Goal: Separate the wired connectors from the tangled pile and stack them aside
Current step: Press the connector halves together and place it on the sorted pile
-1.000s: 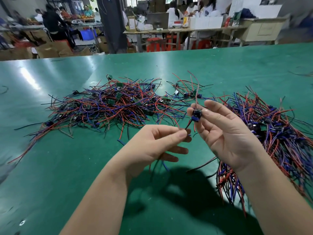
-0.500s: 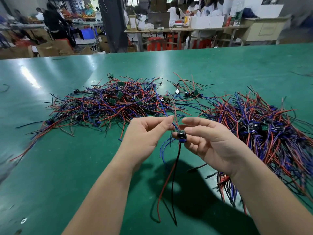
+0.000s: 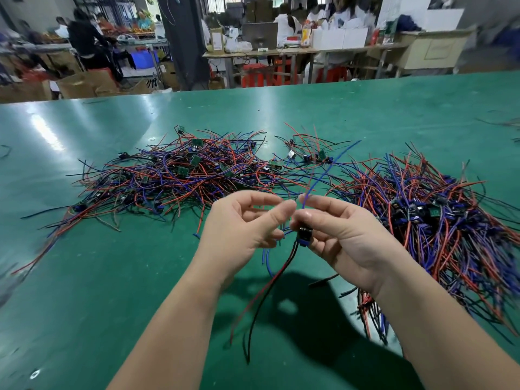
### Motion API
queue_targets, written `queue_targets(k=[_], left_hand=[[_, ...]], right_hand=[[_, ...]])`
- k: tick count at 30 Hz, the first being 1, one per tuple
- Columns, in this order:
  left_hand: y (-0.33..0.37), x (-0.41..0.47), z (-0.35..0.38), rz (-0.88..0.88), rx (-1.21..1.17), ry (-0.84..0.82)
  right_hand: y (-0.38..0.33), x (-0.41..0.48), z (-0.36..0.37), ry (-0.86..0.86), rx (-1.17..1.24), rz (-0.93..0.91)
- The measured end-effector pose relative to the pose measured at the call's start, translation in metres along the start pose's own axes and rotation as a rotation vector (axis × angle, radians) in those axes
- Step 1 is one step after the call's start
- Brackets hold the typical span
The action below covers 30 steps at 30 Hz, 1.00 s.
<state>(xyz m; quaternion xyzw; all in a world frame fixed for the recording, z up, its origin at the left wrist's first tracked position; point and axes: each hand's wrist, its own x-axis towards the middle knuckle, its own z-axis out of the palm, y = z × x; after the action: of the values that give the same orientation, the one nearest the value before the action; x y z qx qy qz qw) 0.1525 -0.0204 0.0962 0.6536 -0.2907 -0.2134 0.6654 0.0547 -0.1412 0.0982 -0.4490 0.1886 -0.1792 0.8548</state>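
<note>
Pile point(image 3: 174, 175) of tangled red, blue & black leads w/ small green boards, left-centre on green surface point(image 3: 84, 277); unchanged vs. 1 s ago. Left grip point(image 3: 239, 223): fingers curled, thumb & index tips close together just beside a blue lead; blurred, so cannot tell if it pinches that lead. Between the hands: connector point(image 3: 303, 233), black body on blue base, held clear of surface. Change: 0.5 s ago its blue leads looped below the hands; now one blue lead point(image 3: 323, 175) stands up over them, while red & black leads point(image 3: 267, 291) hang down, ends near surface. Right grip point(image 3: 346, 235): thumb & fingers clamped on connector. Stack point(image 3: 450, 220) of sorted pieces at right, partly behind right wrist. Judgement: piece is free of tangle, leads nearly combed out; prob. next = lay it on stack, leads aligned
</note>
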Motion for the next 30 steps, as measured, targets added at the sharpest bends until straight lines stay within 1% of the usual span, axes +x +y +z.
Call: queue_targets(k=[2, 3, 5, 6, 8, 10, 12, 14, 16, 18, 21, 23, 27, 29, 30], left_hand=[[0.000, -0.003, 0.000, -0.103, 0.007, -0.168], [-0.001, -0.004, 0.001, -0.146, -0.010, -0.224], [-0.004, -0.005, 0.005, -0.212, -0.070, -0.247], [-0.006, -0.005, 0.007, -0.233, -0.094, -0.247], [-0.009, -0.005, 0.012, -0.264, -0.109, -0.250], [-0.010, -0.007, 0.014, -0.270, -0.070, -0.262], [-0.009, -0.010, 0.013, -0.244, 0.033, -0.352], [-0.008, -0.013, 0.012, -0.229, 0.166, -0.501], [-0.007, -0.014, 0.010, -0.246, 0.195, -0.605], [-0.003, -0.016, 0.008, -0.250, 0.152, -0.679], [0.002, -0.016, 0.003, -0.188, 0.187, -0.773], [0.003, -0.016, 0.003, -0.167, 0.179, -0.824], [0.004, -0.018, 0.004, -0.125, 0.112, -0.859], [0.005, -0.017, 0.003, -0.073, 0.035, -0.814], [0.005, -0.016, 0.004, -0.043, -0.027, -0.757]], right_hand=[[0.000, 0.001, -0.001, 0.011, 0.027, -0.024], [0.001, 0.001, -0.001, 0.014, 0.015, -0.035], [0.002, 0.001, -0.002, 0.036, -0.068, -0.077], [0.003, 0.000, -0.003, 0.060, -0.150, -0.117], [0.001, 0.000, -0.005, 0.135, -0.352, -0.236], [-0.005, -0.001, -0.009, 0.205, -0.433, -0.364], [-0.018, -0.002, -0.015, 0.293, -0.366, -0.444], [-0.031, -0.004, -0.022, 0.384, -0.222, -0.492], [-0.039, -0.005, -0.025, 0.435, -0.127, -0.511], [-0.039, -0.007, -0.022, 0.431, -0.081, -0.523], [-0.036, -0.010, -0.016, 0.401, -0.074, -0.580], [-0.036, -0.012, -0.014, 0.392, -0.056, -0.584], [-0.036, -0.011, -0.013, 0.391, 0.019, -0.538], [-0.038, -0.008, -0.018, 0.373, 0.062, -0.487], [-0.039, -0.006, -0.021, 0.361, 0.076, -0.445]])
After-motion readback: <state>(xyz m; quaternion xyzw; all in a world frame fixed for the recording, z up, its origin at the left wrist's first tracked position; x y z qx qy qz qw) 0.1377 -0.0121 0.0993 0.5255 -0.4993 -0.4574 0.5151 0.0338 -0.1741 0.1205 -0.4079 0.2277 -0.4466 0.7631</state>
